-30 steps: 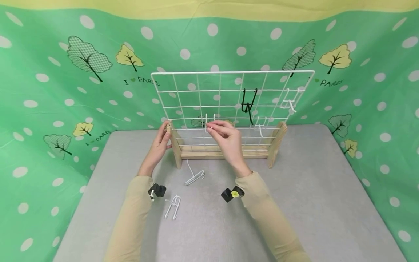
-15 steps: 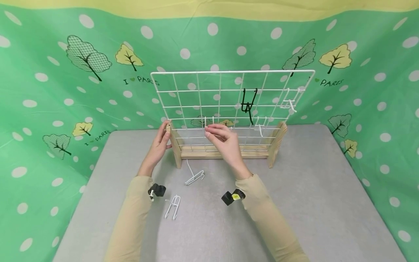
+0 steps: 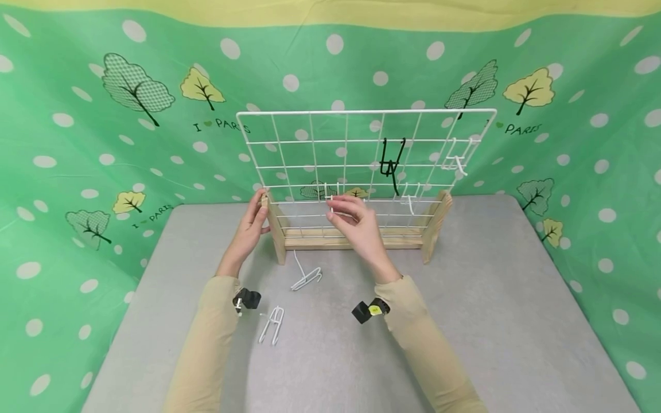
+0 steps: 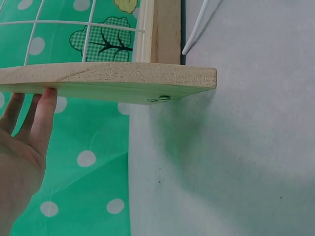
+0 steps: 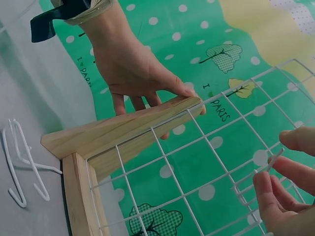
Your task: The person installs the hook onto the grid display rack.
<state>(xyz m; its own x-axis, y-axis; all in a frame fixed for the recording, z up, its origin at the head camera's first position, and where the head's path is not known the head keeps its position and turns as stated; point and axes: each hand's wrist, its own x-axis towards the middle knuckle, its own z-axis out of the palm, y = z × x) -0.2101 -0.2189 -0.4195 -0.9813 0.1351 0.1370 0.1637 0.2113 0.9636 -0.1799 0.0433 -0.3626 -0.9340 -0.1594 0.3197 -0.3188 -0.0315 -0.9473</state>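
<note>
Right hand point(image 3: 356, 221) pinches white hook point(image 3: 330, 198) against wire grid point(image 3: 361, 155), low centre. Left hand point(image 3: 253, 226), fingers straight, steadies the grid's left wooden foot point(image 3: 276, 232). Advice: keep foot braced, seat both prongs over one wire.

I see both arms in long, close-fitting sleeves of pale tan cloth, the left sleeve point(image 3: 203, 350) and the right sleeve point(image 3: 428, 350) each ending in a snug cuff at the wrist. Just below each cuff sits a small black camera unit: the left wrist camera point(image 3: 247, 299) shows a bit of silvery metal on its side, and the right wrist camera point(image 3: 369, 310) bears a small yellow sticker. My hands are bare, no rings or gloves.
</note>
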